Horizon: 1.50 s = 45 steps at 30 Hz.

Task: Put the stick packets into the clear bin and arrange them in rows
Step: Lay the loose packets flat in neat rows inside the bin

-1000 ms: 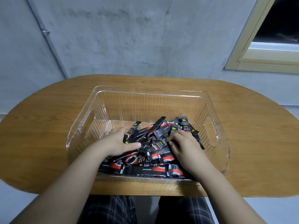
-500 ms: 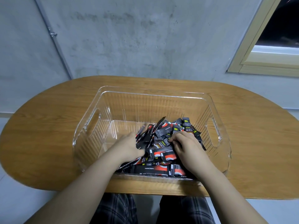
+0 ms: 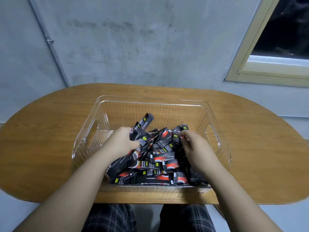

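Observation:
A clear bin [image 3: 150, 100] with handle cutouts stands on the wooden table. Inside, several black and red stick packets [image 3: 160, 164] lie in a loose heap toward the near side. My left hand [image 3: 119, 141] is inside the bin at the heap's left edge and grips a bunch of packets [image 3: 142, 126] that stick up and away from me. My right hand [image 3: 194, 146] is at the heap's right side, fingers curled on packets at the top of the pile. The far part of the bin floor is bare.
The oval wooden table [image 3: 250, 139] stretches to both sides of the bin. Behind it is a grey concrete wall, and a window frame [image 3: 267, 69] sits at the upper right. My lap in plaid trousers shows below the table's near edge.
My left hand has lifted a bunch of packets up from the heap's left side. My right hand has shifted slightly right and farther along the pile. The camera has tilted a little.

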Available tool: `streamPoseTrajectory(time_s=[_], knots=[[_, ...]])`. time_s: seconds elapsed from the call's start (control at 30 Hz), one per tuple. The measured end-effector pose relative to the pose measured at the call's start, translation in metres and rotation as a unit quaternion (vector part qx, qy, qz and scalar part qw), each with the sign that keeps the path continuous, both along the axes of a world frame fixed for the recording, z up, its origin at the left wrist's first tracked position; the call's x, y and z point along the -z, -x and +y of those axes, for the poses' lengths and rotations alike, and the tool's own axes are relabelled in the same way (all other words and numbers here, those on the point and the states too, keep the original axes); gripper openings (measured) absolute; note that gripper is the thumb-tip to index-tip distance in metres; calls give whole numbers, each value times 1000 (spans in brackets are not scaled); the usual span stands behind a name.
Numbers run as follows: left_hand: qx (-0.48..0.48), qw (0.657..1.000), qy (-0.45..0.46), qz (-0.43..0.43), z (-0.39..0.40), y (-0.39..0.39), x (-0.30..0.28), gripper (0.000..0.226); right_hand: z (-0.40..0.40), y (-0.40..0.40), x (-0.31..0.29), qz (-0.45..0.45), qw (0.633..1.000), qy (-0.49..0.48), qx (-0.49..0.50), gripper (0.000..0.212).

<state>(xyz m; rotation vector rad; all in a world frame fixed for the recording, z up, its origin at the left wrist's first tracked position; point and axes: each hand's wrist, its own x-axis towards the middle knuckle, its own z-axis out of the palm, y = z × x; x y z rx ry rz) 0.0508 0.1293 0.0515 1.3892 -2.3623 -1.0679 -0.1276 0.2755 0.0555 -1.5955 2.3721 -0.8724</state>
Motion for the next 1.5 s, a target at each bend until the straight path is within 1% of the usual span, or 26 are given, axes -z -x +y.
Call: streamPoseTrajectory(time_s=[0.07,0.13,0.23,0.3,0.37,0.43,0.53,0.57,0.6,0.67,0.7,0.8,0.83,0.9,0.93,0.97,1.0,1.03,1.1,1.13,1.17,1.2,1.23,1.33,1.4,1.5], knots=[[25,999,15,31,4,3,-17,16,3,2,-11,-17,998,46,29,27],[71,996,28,42,16,11,-31,13,7,4,-24,-28,994,94,54,28],[145,989,30,23,43,30,-35,17,13,6,-40,-28,986,147,67,29],[187,981,53,-15,61,44,-27,24,17,7,-43,-36,985,155,65,28],[216,970,98,-58,73,56,-19,33,20,7,-42,-35,989,131,54,28],[235,960,127,-81,79,66,-16,34,22,6,-37,-21,995,89,29,28],[240,956,148,-82,85,75,-13,26,23,3,-31,-12,999,46,3,25],[240,957,147,-74,87,77,-11,21,22,3,-28,7,1000,29,6,23],[242,959,140,-56,89,79,-7,23,21,3,-24,44,999,1,10,23],[250,960,122,-23,93,80,2,42,18,3,-17,128,988,-83,11,29],[255,960,112,-17,94,79,5,51,17,3,-14,152,981,-118,11,33],[240,969,51,34,87,63,4,69,17,3,-7,172,973,-155,-6,35],[230,971,24,65,81,55,2,70,18,3,-5,167,973,-158,-17,34],[200,969,-24,140,66,34,-3,60,19,3,-1,149,975,-163,-35,33],[176,972,-13,152,58,25,-4,53,19,3,0,149,974,-164,-42,33],[149,980,19,127,50,15,-4,50,19,4,1,152,974,-163,-47,33],[128,988,47,70,44,5,-2,53,20,4,2,155,974,-159,-51,33],[119,992,45,0,40,-4,1,66,20,5,3,153,975,-155,-53,33],[146,983,-32,-107,37,-19,8,104,19,6,3,139,978,-144,-54,33],[167,975,-68,-126,39,-24,13,120,19,5,3,133,980,-140,-55,34],[184,970,-87,-131,42,-27,16,130,19,4,2,129,981,-138,-54,35],[191,969,-93,-128,45,-27,19,134,19,2,2,120,982,-138,-52,35],[189,971,-93,-118,47,-26,22,132,19,-1,0,103,984,-136,-50,36],[173,978,-65,-92,56,-17,21,112,20,-5,-5,54,990,-125,-45,34],[170,980,-48,-95,61,-13,18,102,22,-4,-9,51,991,-116,-39,34],[157,983,-48,-80,64,-10,13,101,24,0,-14,69,992,-100,-35,32]])
